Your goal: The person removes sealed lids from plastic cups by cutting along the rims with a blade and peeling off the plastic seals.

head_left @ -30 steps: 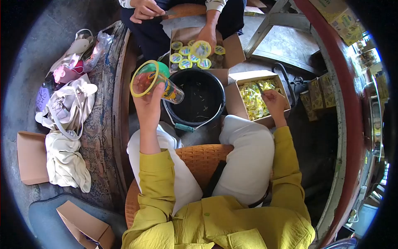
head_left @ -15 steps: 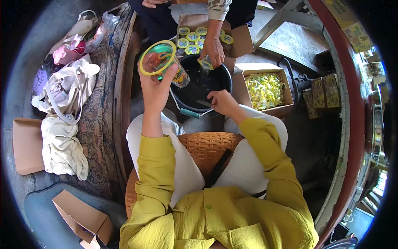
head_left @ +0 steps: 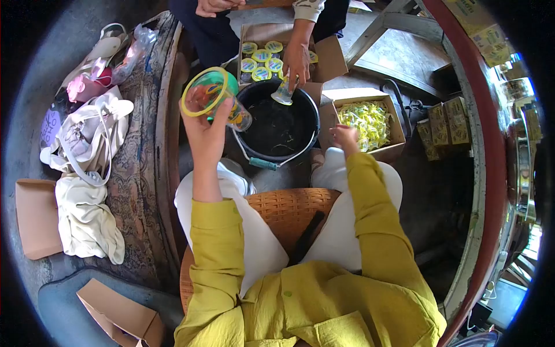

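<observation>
My left hand (head_left: 207, 134) is wrapped round a clear printed plastic cup (head_left: 237, 117) with a yellow rim, tilted with its mouth toward me, left of the black bucket (head_left: 277, 151). A green round thing (head_left: 230, 82) shows behind the cup. My right hand (head_left: 346, 137) is at the near-left edge of a cardboard box (head_left: 399, 137) full of yellow-and-white wrapped pieces (head_left: 367, 124). Its fingers look closed and slightly blurred; what they hold is hidden. Over the bucket, another person's hand (head_left: 297, 62) holds a small clear cup (head_left: 283, 94).
Behind the bucket stands an open carton (head_left: 332, 58) of yellow-lidded cups (head_left: 261, 56). The other person's second hand (head_left: 215, 6) is at the top edge. Bags (head_left: 92, 124) lie on a patterned bench (head_left: 141, 202) to my left. Small yellow boxes (head_left: 439, 124) stand right.
My right hand has moved right from the bucket to the box; the thin blade seen in it is out of sight. My left hand and cup shifted slightly left. The other person's cup has tilted.
</observation>
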The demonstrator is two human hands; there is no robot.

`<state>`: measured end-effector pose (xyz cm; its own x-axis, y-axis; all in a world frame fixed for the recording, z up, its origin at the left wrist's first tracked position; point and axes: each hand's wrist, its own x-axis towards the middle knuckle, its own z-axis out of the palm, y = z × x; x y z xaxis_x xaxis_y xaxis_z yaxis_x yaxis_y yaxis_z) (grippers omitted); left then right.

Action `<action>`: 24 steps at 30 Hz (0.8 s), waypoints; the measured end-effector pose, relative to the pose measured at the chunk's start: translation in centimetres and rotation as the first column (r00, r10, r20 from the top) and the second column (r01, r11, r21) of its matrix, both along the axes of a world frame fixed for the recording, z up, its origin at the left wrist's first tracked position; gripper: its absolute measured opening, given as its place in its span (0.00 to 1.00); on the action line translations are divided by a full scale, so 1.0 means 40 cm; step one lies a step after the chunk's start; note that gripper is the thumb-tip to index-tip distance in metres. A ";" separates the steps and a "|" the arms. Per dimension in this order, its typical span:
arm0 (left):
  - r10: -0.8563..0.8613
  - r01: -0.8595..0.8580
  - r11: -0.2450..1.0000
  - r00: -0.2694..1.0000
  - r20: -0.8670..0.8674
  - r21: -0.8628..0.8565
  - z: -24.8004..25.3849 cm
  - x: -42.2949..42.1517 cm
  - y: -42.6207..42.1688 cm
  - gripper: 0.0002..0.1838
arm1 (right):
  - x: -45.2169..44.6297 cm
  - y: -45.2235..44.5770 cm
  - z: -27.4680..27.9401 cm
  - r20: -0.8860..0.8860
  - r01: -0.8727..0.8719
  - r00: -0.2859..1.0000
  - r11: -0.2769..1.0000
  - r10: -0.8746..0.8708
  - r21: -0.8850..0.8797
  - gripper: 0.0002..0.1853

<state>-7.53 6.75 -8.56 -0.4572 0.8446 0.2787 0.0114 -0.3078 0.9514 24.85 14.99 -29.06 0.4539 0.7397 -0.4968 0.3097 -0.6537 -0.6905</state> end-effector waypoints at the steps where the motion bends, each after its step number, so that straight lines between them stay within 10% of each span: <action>1: 0.001 -0.001 1.000 1.000 -0.013 0.000 0.001 0.002 -0.002 0.28 | 0.032 0.046 0.060 0.145 -0.314 0.931 0.937 0.336 -0.154 0.17; 7: -0.093 0.093 0.995 0.996 -0.005 -0.045 0.021 0.054 -0.008 0.30 | 0.249 0.159 0.199 0.374 -0.515 0.840 0.797 0.394 0.317 0.19; 8: -0.114 0.112 0.993 0.992 -0.046 -0.046 0.022 0.065 -0.008 0.30 | 0.282 0.140 0.163 0.184 -0.362 0.932 0.827 0.312 0.431 0.18; 11: -0.154 0.152 0.987 0.987 -0.044 -0.045 0.025 0.095 -0.005 0.30 | 0.424 0.045 -0.046 -0.025 -0.265 0.960 0.932 0.280 0.247 0.16; 13: -0.179 0.178 0.983 0.984 -0.016 -0.039 0.025 0.111 -0.003 0.30 | 0.448 -0.047 -0.110 0.330 -0.501 0.838 0.853 0.435 0.148 0.18; 15: -0.190 0.188 0.981 0.981 -0.028 -0.048 0.027 0.125 0.004 0.30 | 0.473 -0.086 -0.181 0.079 -0.424 0.906 0.889 0.417 0.170 0.18; 24: -0.190 0.171 0.972 0.976 -0.108 -0.158 -0.004 0.150 0.013 0.31 | 0.430 -0.081 -0.246 0.121 -0.523 0.836 0.844 0.535 -0.117 0.19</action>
<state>-1.51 7.28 -8.72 -0.2638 0.9459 0.1891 0.0867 -0.1719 0.9813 42.06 11.74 -38.90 0.0740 0.8500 -0.5215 0.7145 -0.4100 -0.5668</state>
